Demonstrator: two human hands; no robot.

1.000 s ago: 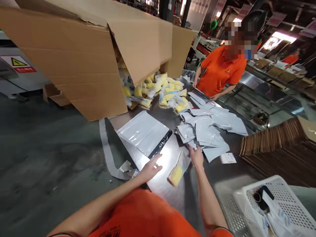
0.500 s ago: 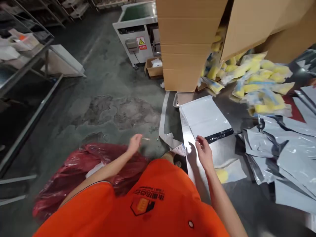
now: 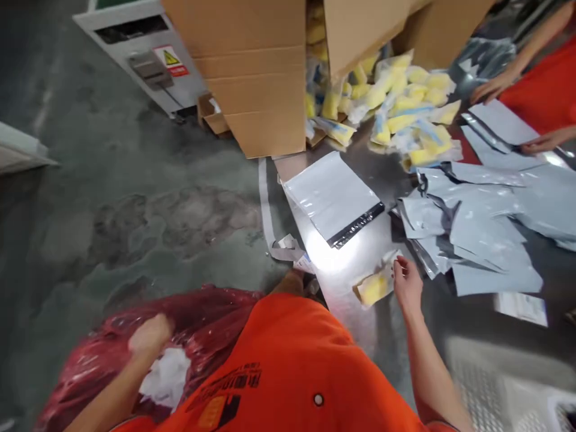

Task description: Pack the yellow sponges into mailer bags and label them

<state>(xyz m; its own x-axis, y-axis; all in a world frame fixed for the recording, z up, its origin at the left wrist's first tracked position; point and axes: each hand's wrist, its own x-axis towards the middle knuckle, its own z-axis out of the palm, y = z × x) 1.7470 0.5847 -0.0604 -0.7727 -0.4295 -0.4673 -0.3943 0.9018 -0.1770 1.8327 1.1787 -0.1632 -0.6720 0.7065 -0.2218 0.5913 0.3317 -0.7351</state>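
Observation:
My right hand (image 3: 408,285) is closed on the end of a small clear packet with a yellow item inside (image 3: 374,289), over the metal table (image 3: 330,255). On the same table, just beyond the packet, lies a flat white mailing bag (image 3: 335,195) with a black strip along its near edge. My left hand (image 3: 150,335) is over a large red plastic bag (image 3: 207,309) at lower left. Motion smears its fingers, so whether it holds anything cannot be made out. White crumpled material (image 3: 167,375) shows on the red bag.
A tall cardboard box (image 3: 265,102) spills yellow packets (image 3: 411,111) onto the table. Loose grey-white mailing bags (image 3: 486,234) are heaped at right. A co-worker's hands (image 3: 495,87) are beyond them. A paper label strip (image 3: 265,210) hangs by the table edge.
My right hand has moved from beside the white mailing bag to the yellow packet and taken hold of its end. My left hand has swung left and back over the red bag. The view has turned right.

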